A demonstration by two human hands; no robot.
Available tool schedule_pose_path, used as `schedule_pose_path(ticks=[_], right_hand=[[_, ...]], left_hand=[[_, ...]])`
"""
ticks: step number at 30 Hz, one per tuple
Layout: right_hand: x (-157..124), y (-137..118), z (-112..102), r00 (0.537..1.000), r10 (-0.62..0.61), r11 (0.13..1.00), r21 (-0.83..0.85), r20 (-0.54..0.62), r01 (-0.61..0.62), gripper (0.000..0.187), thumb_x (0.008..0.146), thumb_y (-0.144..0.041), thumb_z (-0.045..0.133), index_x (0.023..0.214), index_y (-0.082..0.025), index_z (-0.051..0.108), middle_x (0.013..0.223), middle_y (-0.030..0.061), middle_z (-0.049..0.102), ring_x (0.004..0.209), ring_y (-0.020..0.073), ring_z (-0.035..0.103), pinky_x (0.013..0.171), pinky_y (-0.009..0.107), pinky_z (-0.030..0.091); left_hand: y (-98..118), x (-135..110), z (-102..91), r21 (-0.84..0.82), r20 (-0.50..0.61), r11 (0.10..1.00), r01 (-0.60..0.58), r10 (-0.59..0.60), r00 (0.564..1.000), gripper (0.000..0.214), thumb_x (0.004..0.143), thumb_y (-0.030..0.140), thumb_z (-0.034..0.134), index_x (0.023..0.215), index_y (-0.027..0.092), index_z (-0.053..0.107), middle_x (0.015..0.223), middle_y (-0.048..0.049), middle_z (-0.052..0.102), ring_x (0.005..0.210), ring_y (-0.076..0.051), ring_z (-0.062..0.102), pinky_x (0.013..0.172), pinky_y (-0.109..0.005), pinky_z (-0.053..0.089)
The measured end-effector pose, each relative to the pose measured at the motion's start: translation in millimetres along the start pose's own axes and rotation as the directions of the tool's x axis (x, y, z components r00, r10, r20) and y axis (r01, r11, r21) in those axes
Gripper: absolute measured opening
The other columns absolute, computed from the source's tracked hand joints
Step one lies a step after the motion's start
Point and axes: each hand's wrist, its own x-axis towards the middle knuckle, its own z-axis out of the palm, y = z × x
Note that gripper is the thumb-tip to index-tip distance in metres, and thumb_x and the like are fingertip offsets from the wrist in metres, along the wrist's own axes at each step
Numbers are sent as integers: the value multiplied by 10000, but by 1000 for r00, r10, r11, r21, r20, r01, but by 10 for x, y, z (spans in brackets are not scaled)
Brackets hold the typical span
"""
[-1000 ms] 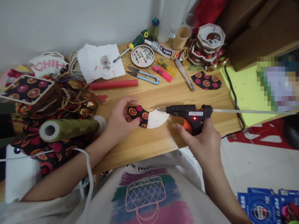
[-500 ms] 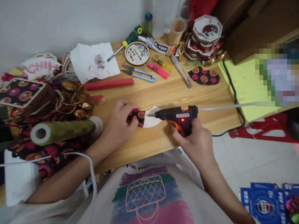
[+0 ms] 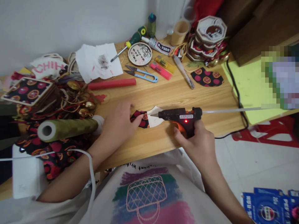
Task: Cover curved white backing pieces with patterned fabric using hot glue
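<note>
Fabric piece (image 3: 141,119) with white card (image 3: 156,117) lies flat on table (image 3: 163,93), under left hand (image 3: 118,124); fingers pressed together, pinning fabric edge down. Glue gun (image 3: 179,116) in right hand (image 3: 198,146), fist closed round grip, nozzle touching card just beside left fingertips. Red stick (image 3: 112,84) and snips (image 3: 141,73) beyond left hand. Green roll (image 3: 66,128) beside left wrist.

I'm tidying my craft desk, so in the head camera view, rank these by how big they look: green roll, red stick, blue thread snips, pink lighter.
Largest to smallest:
1. green roll, though it lies nearest the camera, which flatters it
2. red stick
3. blue thread snips
4. pink lighter
</note>
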Motion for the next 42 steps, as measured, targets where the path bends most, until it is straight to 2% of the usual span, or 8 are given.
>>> schedule_pose_path(ticks=[4, 9, 13, 21, 26, 31, 35, 42], right_hand=[[-3, 18, -31, 1000, 28, 1000, 9, -7, -28, 379, 670, -601, 538, 710, -277, 346, 481, -40, 452, 432, 146, 415, 471, 274, 346], [-7, 56, -41, 1000, 17, 999, 47, -7, -17, 381, 676, -603, 541, 707, -276, 349, 461, -53, 440, 410, 135, 392, 457, 269, 337], [-5, 77, -39, 1000, 2, 998, 66, -17, -1, 389, 681, -605, 550, 701, -274, 345, 461, -57, 441, 413, 130, 397, 444, 259, 315], [15, 85, -38, 999, -30, 995, 100, -19, 32, 425, 670, -648, 542, 712, -270, 351, 477, -40, 461, 419, 140, 416, 431, 255, 284], [22, 67, -29, 999, -29, 996, 88, -16, 30, 413, 662, -632, 540, 706, -272, 342, 457, -54, 420, 400, 132, 378, 432, 254, 274], [22, 56, -26, 999, -37, 998, 59, -26, 38, 397, 660, -610, 541, 697, -276, 330, 437, -67, 392, 385, 128, 355, 429, 255, 274], [22, 62, -20, 999, -46, 998, 42, -28, 47, 400, 667, -614, 551, 700, -273, 344, 453, -60, 420, 397, 133, 383, 425, 253, 271], [38, 84, -31, 999, -42, 994, 105, -13, 43, 422, 654, -615, 603, 671, -269, 363, 443, -74, 401, 400, 112, 355, 413, 247, 282]], left_hand=[[-10, 17, -43, -41, 65, 995, 95, -92, 994, 234, 800, 420, 688, 827, 207, 597, 677, 11, 598, 608, -186, 558, 539, -289, 343], [-21, 30, -49, -113, 87, 993, 31, -22, 996, 242, 824, 356, 645, 647, 213, 562, 579, 28, 560, 522, -146, 477, 502, -272, 276], [0, 9, -47, -177, 101, 984, -3, 21, 995, 216, 839, 323, 588, 661, 201, 567, 597, 28, 570, 537, -136, 476, 526, -266, 294], [-18, 16, -51, -438, 62, 897, 63, -39, 997, 87, 793, 282, 589, 777, 207, 549, 694, 33, 621, 605, -137, 558, 580, -264, 405], [-80, 72, -18, -546, 53, 836, -56, 102, 993, 135, 773, 243, 522, 903, 212, 538, 741, 30, 601, 657, -145, 579, 594, -259, 436], [-77, 111, -27, -450, 14, 860, -242, 278, 961, 210, 790, 170, 404, 814, 199, 611, 790, -6, 632, 745, -165, 594, 708, -307, 451], [-85, 125, -14, -461, -32, 846, -267, 285, 958, 223, 795, 164, 416, 761, 194, 635, 805, -24, 644, 763, -173, 595, 724, -319, 447], [-87, 119, 41, -520, -112, 809, -275, 255, 961, 136, 821, 284, 614, 716, 198, 617, 758, -7, 618, 694, -153, 567, 637, -293, 426]])
